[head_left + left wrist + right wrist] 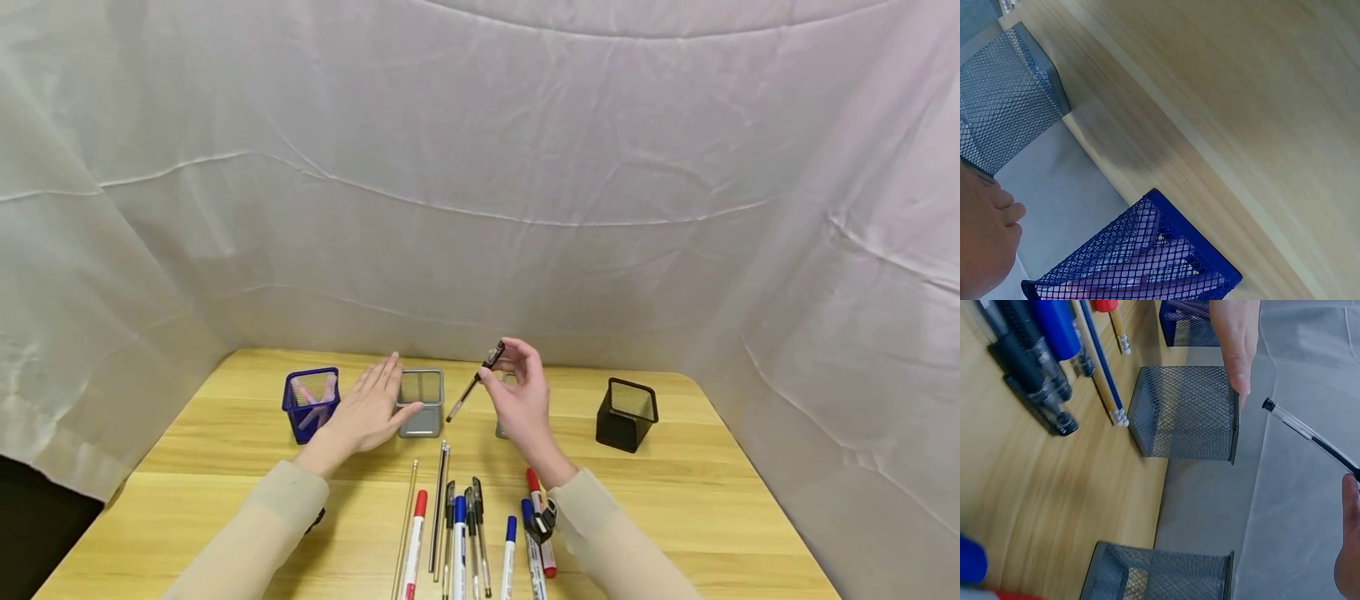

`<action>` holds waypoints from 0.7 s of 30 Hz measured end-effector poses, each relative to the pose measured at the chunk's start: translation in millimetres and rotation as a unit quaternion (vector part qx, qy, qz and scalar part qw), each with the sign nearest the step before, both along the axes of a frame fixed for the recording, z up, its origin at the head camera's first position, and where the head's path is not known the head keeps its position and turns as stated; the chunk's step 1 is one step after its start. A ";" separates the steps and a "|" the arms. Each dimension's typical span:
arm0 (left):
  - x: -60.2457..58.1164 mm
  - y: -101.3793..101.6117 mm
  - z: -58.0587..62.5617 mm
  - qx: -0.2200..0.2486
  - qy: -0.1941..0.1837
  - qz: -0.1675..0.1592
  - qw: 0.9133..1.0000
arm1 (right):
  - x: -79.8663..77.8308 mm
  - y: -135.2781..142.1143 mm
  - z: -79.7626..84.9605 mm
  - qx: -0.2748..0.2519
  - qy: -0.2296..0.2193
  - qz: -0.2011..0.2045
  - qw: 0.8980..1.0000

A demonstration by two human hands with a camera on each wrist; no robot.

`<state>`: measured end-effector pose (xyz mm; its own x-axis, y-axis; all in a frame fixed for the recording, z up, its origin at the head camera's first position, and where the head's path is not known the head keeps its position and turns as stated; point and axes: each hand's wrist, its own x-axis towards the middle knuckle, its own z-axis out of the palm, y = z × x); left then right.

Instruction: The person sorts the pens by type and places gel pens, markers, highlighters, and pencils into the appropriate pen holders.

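My right hand (522,404) pinches a clear pen with a black cap (476,382) by its capped end. The pen slants in the air with its other end down, between two grey mesh pen holders. My left hand (367,410) is spread with straight fingers beside the left grey pen holder (421,421). In the right wrist view, the left thumb meets that grey pen holder's (1188,412) rim. The other grey pen holder (1166,575) is mostly hidden behind my right hand in the head view.
A blue mesh pen holder (310,421) with pink items inside stands left; a black mesh pen holder (626,417) stands right. Pencils (405,525), black pens (480,533), and red and blue markers (508,554) lie at the table's front. A grey curtain (480,167) surrounds the table.
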<state>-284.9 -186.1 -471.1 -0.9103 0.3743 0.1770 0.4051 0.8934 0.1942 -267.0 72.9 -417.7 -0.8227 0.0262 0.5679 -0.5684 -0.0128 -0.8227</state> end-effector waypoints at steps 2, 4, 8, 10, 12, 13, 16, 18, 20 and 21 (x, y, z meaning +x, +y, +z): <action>0.0 0.8 -0.2 -0.001 0.001 -0.001 1.000 | -2.8 -4.1 -0.4 -0.009 0.002 -0.002 1.000; -0.2 1.2 -0.5 0.000 0.001 -0.002 1.000 | -5.9 -8.0 -1.2 -0.018 0.003 -0.003 1.000; -0.7 1.4 -0.7 -0.003 0.001 -0.002 1.000 | -12.2 -15.5 -2.3 -0.035 0.002 -0.001 0.999; -0.3 1.2 -0.2 -0.002 0.002 -0.002 1.000 | -14.7 -19.4 -3.2 -0.035 0.002 0.001 0.999; 0.3 1.0 0.7 0.000 0.002 -0.002 1.000 | -16.2 -23.1 -4.8 -0.034 0.000 0.006 0.999; 0.6 1.2 1.2 0.001 0.003 -0.002 1.000 | -16.9 -24.6 -5.9 -0.031 -0.002 0.008 0.999; 0.9 1.5 1.6 0.007 0.006 -0.004 1.000 | -18.0 -27.6 -10.4 -0.021 -0.007 0.012 1.000; 1.0 2.0 1.7 0.002 0.002 0.000 1.000 | -18.3 -29.0 -13.9 -0.016 -0.014 0.018 1.000; 0.6 1.9 1.2 0.000 0.001 0.001 1.000 | -18.0 -30.3 -17.3 -0.010 -0.022 0.026 0.999; 0.6 1.8 1.1 0.001 0.003 0.000 1.000 | -17.9 -31.0 -19.2 -0.006 -0.029 0.029 0.999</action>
